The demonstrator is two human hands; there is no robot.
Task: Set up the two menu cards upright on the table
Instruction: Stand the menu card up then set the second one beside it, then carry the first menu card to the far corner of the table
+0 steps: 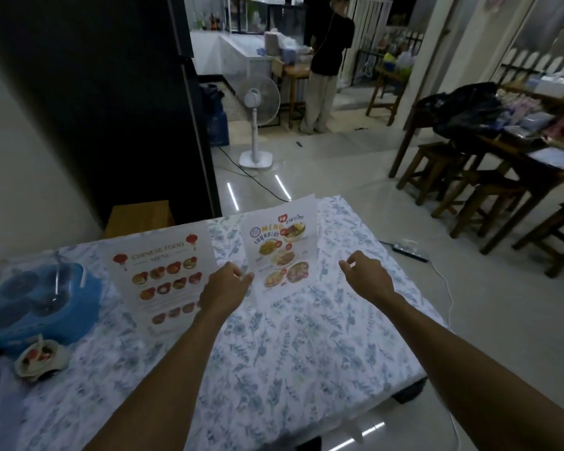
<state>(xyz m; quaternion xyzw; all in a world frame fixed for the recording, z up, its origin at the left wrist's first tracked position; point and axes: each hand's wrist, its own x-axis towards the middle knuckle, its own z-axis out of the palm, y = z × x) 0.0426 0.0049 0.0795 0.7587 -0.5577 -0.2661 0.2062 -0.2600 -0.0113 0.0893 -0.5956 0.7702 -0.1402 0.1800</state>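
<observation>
Two menu cards stand upright on the table (306, 336), which has a blue floral cloth. The Chinese food menu card (162, 271) is on the left and the Thai menu card (282, 247) is to its right, further back. My left hand (225, 286) is between the two cards, seen from the back with its fingers curled. Its fingertips reach the Thai card's lower left edge, and whether they grip it is hidden. My right hand (367, 271) hovers to the right of the Thai card, a little apart from it, with its fingers loosely bent and nothing in them.
A blue lidded container (43, 304) and a small dish (39, 356) sit at the table's left end. Beyond the table are a standing fan (258, 102), a person (328, 60) at a counter, and wooden tables and stools (469, 190) at right. A power strip (409, 250) lies on the floor.
</observation>
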